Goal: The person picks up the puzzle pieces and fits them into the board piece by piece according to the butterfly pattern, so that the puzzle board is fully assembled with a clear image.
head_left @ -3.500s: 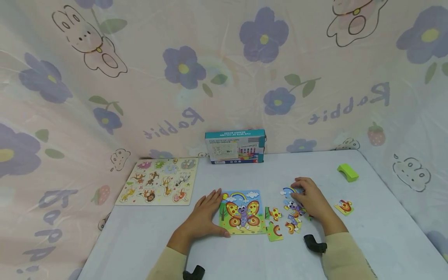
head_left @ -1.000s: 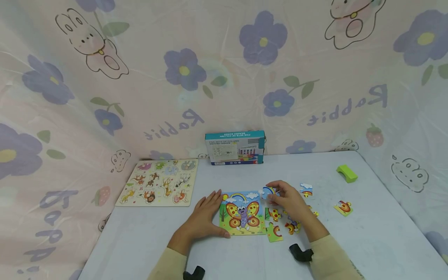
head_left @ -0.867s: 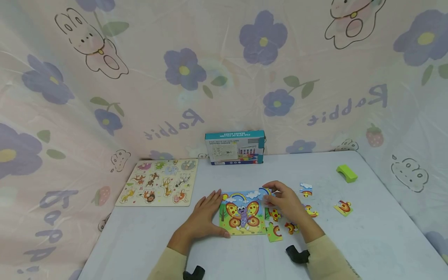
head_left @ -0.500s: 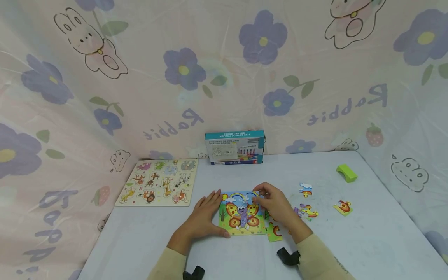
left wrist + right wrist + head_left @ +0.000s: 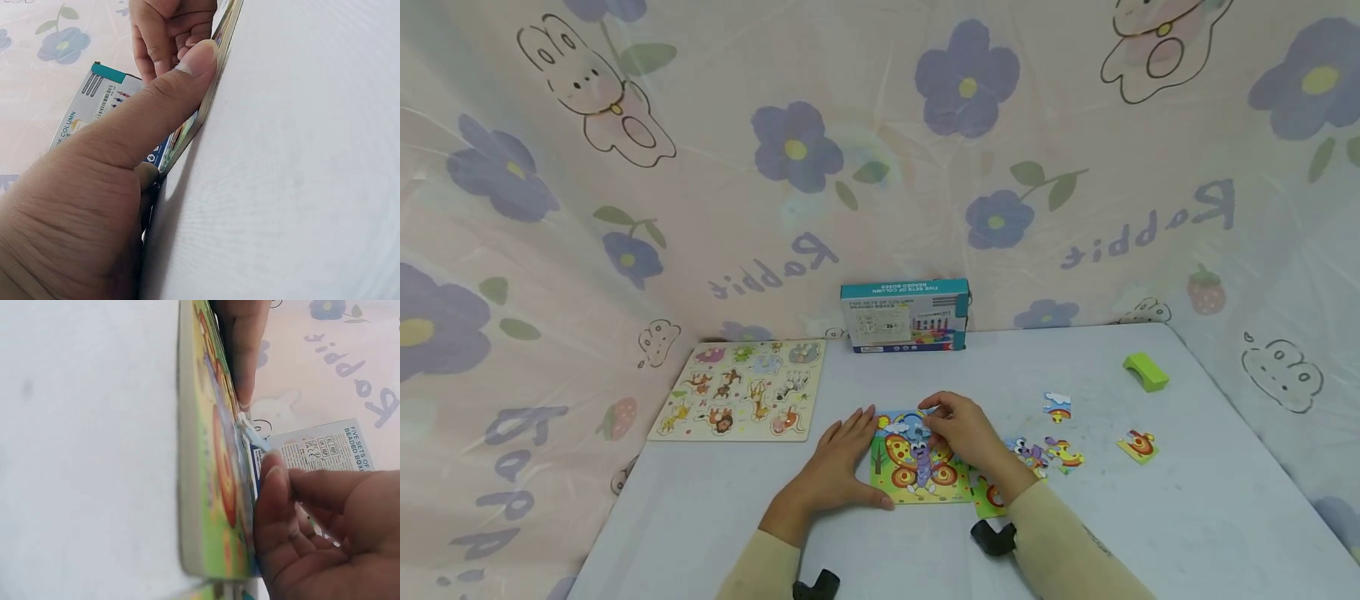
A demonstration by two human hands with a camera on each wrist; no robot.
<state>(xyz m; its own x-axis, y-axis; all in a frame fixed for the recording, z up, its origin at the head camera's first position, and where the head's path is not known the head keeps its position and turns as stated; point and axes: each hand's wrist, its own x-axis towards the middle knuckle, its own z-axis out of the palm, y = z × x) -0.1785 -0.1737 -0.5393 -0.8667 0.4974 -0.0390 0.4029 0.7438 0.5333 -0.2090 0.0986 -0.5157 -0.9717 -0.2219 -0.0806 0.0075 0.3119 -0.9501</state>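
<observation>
A butterfly puzzle board (image 5: 920, 479) lies flat on the white table. My left hand (image 5: 829, 468) rests at its left side, fingers straight along the edge and thumb by the near left corner. Over the upper part of the board, my right hand (image 5: 964, 430) pinches a light-blue rainbow puzzle piece (image 5: 255, 436) between thumb and fingertips; the piece is tilted, one end right at the board's surface. To the board's right lie loose pieces: a green one (image 5: 988, 495) partly under the right wrist, a purple one (image 5: 1030, 452), and a yellow one (image 5: 1064, 455).
Farther right are a rainbow-and-cloud piece (image 5: 1057, 406), an orange spiral piece (image 5: 1138, 446) and a green arch block (image 5: 1146, 372). An animal puzzle board (image 5: 741, 392) lies at the back left. A teal-topped box (image 5: 904, 315) stands at the back by the printed curtain.
The right hand has picked up the rainbow piece from the loose pieces and carried it left over the butterfly board. The left hand has stayed at the board's left side.
</observation>
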